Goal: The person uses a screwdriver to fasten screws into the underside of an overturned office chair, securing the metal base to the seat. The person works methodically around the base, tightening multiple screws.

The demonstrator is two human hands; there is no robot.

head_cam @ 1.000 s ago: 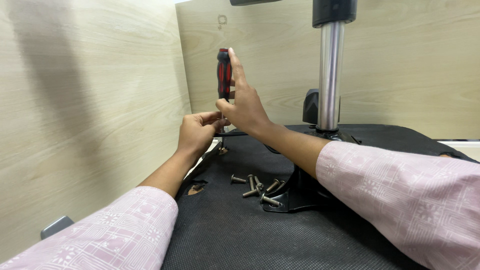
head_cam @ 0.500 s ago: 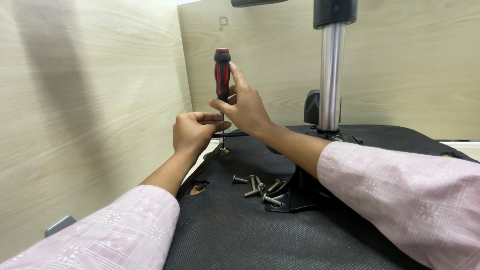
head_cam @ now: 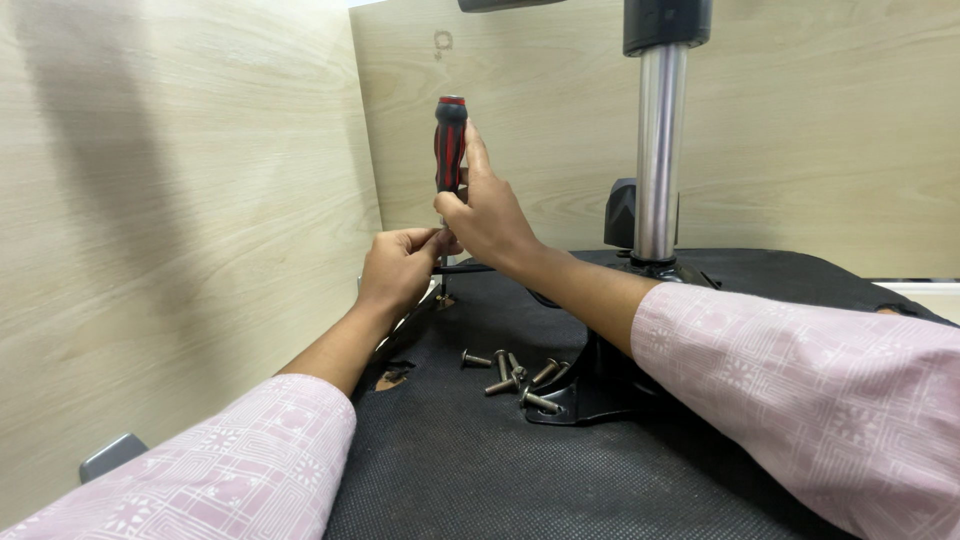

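Note:
My right hand [head_cam: 492, 212] grips a screwdriver with a red and black handle [head_cam: 450, 143], held upright over the left edge of a black fabric-covered seat base [head_cam: 480, 470]. My left hand [head_cam: 400, 268] pinches the screwdriver's thin shaft low down, near a screw [head_cam: 444, 299] at the base's edge. The tip itself is hidden behind my fingers. Several loose screws [head_cam: 512, 375] lie on the black surface closer to me.
A chrome column [head_cam: 657, 150] rises from a black metal bracket [head_cam: 600, 385] at the middle right. Light wooden panels [head_cam: 180, 230] stand to the left and behind. A small grey part [head_cam: 112, 455] sits at the lower left.
The screwdriver has stayed upright while my right hand shifted its grip on the handle. My left hand stays at the shaft.

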